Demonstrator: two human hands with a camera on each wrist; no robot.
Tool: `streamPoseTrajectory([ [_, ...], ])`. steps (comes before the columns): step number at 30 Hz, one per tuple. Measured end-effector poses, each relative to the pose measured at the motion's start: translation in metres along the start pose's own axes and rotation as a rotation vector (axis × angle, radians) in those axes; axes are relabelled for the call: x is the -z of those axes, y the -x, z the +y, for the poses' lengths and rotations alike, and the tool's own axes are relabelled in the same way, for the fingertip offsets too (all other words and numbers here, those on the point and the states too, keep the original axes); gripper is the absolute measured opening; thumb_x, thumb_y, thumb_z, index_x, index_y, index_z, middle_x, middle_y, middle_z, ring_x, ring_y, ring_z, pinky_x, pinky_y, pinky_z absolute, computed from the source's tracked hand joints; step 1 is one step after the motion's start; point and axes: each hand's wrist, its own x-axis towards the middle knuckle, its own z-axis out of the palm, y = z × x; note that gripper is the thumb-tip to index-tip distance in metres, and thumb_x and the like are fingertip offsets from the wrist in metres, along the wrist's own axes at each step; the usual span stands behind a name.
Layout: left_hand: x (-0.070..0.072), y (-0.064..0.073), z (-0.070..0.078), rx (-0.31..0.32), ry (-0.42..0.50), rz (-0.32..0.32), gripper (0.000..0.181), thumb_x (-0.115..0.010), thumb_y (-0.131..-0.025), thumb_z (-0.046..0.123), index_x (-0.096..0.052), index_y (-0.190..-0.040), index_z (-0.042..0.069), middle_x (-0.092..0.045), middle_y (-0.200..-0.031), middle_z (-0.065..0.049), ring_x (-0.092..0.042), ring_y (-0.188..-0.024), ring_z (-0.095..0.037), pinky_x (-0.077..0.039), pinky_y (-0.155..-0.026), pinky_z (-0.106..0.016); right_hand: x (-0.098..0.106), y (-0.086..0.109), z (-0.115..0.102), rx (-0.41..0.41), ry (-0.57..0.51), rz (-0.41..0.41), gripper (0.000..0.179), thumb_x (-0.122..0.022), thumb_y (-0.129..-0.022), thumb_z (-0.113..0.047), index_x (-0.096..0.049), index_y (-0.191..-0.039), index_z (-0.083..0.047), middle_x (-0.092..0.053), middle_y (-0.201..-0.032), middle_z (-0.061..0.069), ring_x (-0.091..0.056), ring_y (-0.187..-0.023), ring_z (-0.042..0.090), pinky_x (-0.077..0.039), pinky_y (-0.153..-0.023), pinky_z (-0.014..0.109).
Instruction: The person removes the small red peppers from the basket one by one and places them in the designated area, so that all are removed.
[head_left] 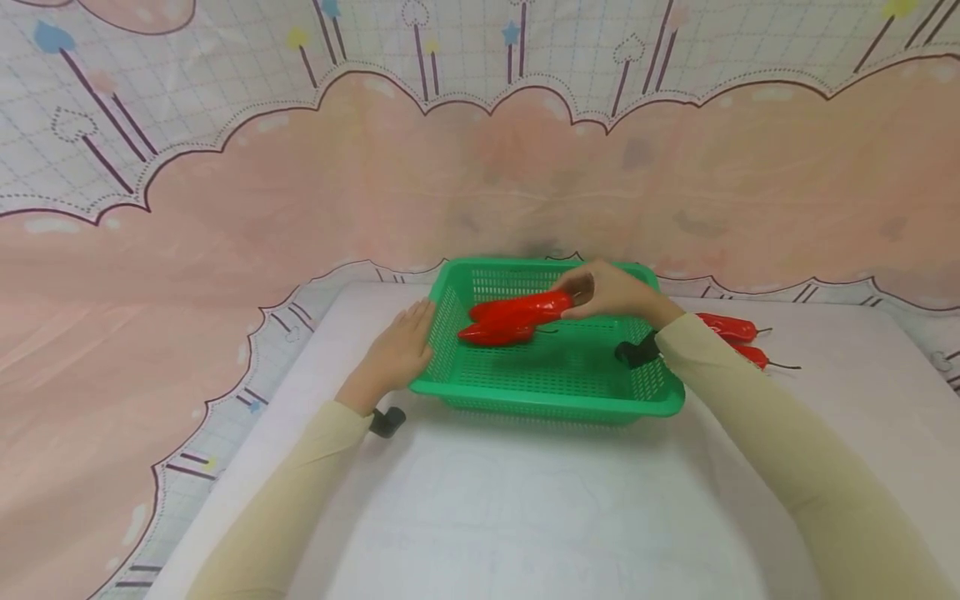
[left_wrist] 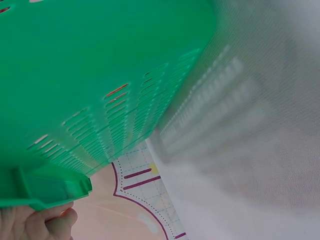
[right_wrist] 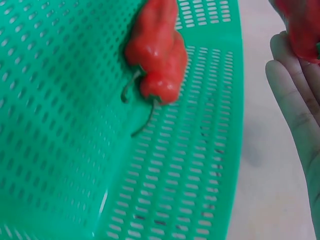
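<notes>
**Holding a pepper above the basket: watch for slips, knocks and a shove**

Gripping a red chili pepper by one end, between thumb and fingers of the right hand, over the inside of a green plastic basket. Resting the left hand against the basket's left end, with fingers looking straight in the head view.

Could lose the held pepper too soon, probably through glossy skin and a hold at one end only. Might also nudge the two peppers in the basket by lowering straight onto them, perhaps bending their thin stems; cannot tell from these views whether touching them now.

Could slide or tip the basket by pressing too hard with the left hand, or by catching the right wall with the black wrist camera, given so close a pass. Might brush the two peppers on the table, just right of the basket, with the right sleeve, and so roll them farther off.
</notes>
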Motion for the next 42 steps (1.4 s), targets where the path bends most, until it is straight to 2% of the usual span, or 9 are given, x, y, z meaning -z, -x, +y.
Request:
streamPoseTrajectory([
  [6, 0.000, 0.000, 0.000, 0.005, 0.003, -0.003, 0.065, -0.037, -0.090, 0.016, -0.015, -0.147, -0.008, -0.016, -0.155, -0.024, -0.015, -0.145, -0.036, -0.016, -0.120, -0.046, 0.013, 0.017, -0.005, -0.019, 0.028, 0.019, 0.039, -0.070, -0.082, -0.009, -0.061, -0.116, 0.006, -0.065, -0.111, 0.021, -0.067, -0.098, 0.026, -0.058, -0.083, 0.031],
  [19, 0.000, -0.002, 0.000, 0.010, -0.007, -0.014, 0.065, -0.035, -0.090, 0.016, -0.014, -0.147, -0.007, -0.015, -0.155, -0.024, -0.014, -0.145, -0.036, -0.015, -0.120, -0.046, 0.034, 0.062, -0.022, -0.143, 0.126, 0.119, 0.043, -0.072, -0.081, -0.012, -0.059, -0.120, 0.001, -0.064, -0.116, 0.018, -0.065, -0.103, 0.029, -0.056, -0.088, 0.036],
  [25, -0.002, -0.003, -0.001, 0.012, -0.008, -0.014, 0.065, -0.035, -0.090, 0.016, -0.014, -0.147, -0.008, -0.015, -0.155, -0.024, -0.014, -0.145, -0.036, -0.014, -0.121, -0.046, 0.046, 0.084, -0.023, -0.174, 0.163, 0.150, 0.044, -0.072, -0.081, -0.012, -0.059, -0.121, -0.001, -0.065, -0.115, 0.015, -0.067, -0.099, 0.019, -0.056, -0.083, 0.022],
  [33, 0.000, 0.000, 0.000, 0.012, -0.003, -0.007, 0.065, -0.036, -0.090, 0.014, -0.016, -0.147, -0.009, -0.016, -0.154, -0.025, -0.016, -0.144, -0.038, -0.016, -0.120, -0.046, 0.060, 0.110, -0.018, -0.145, 0.241, 0.212, 0.046, -0.074, -0.078, -0.008, -0.061, -0.121, 0.000, -0.067, -0.112, 0.013, -0.067, -0.090, 0.003, -0.057, -0.080, 0.021],
  [38, -0.002, -0.001, -0.001, 0.015, -0.012, -0.013, 0.064, -0.036, -0.090, 0.015, -0.015, -0.147, -0.009, -0.016, -0.155, -0.024, -0.015, -0.145, -0.037, -0.016, -0.120, -0.046, 0.067, 0.127, -0.012, -0.180, 0.269, 0.226, 0.048, -0.074, -0.077, -0.008, -0.059, -0.122, 0.001, -0.068, -0.110, 0.012, -0.066, -0.088, -0.002, -0.057, -0.078, 0.021],
  [40, -0.002, -0.002, -0.002, 0.015, -0.010, -0.012, 0.064, -0.036, -0.090, 0.015, -0.015, -0.147, -0.008, -0.015, -0.155, -0.024, -0.015, -0.145, -0.037, -0.015, -0.120, -0.046, 0.070, 0.134, -0.010, -0.206, 0.277, 0.238, 0.050, -0.075, -0.076, -0.009, -0.058, -0.122, 0.001, -0.068, -0.110, 0.008, -0.066, -0.088, -0.002, -0.058, -0.078, 0.022],
  [42, -0.001, -0.002, -0.001, 0.014, 0.000, -0.011, 0.064, -0.036, -0.090, 0.015, -0.015, -0.147, -0.008, -0.015, -0.155, -0.024, -0.015, -0.145, -0.037, -0.015, -0.121, -0.046, 0.072, 0.141, -0.008, -0.231, 0.275, 0.249, 0.050, -0.075, -0.076, -0.011, -0.058, -0.122, 0.001, -0.069, -0.106, -0.003, -0.065, -0.087, -0.003, -0.057, -0.077, 0.021],
])
